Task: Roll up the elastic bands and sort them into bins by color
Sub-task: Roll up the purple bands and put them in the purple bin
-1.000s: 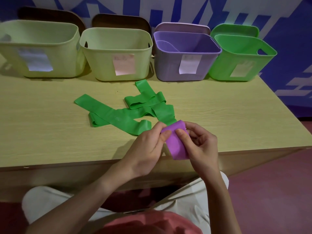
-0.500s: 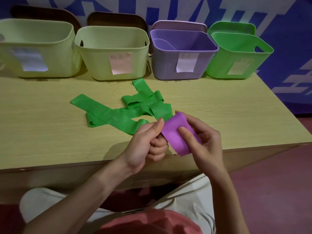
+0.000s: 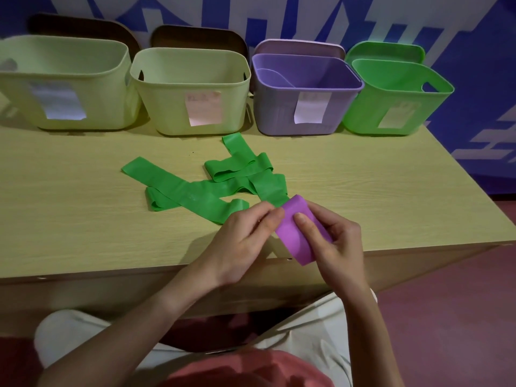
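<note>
— What have you got in your hands?

— A purple band (image 3: 296,233), rolled into a short fat tube. I hold it just above the near edge of the table (image 3: 391,191), tilted, its top end toward the bins. My right hand (image 3: 335,247) is wrapped round it, thumb (image 3: 305,227) lying across the front and the other fingers curled behind. My left hand (image 3: 245,241) pinches the roll's upper left edge with its fingertips.

— So neither hand is free?

— No, both grip the same roll.

— What lies closest to it?

— The green band (image 3: 201,195), unrolled, sprawled over the tabletop in loops and folds. One of its ends runs right up under the top of the purple roll; I cannot tell whether they touch.

— And the bins?

— Four in a row along the far edge. From the left: two pale yellow-green bins (image 3: 69,79) (image 3: 192,90), then the purple bin (image 3: 304,104), then the green bin (image 3: 391,107), which leans a little. Each carries a paper label on its front. A lid stands behind each: dark brown behind the two pale ones, lilac behind the purple, green behind the green.

— Anything in the purple bin?

— Something pale and curved shows against its inner wall; I can't make out what it is.
</note>
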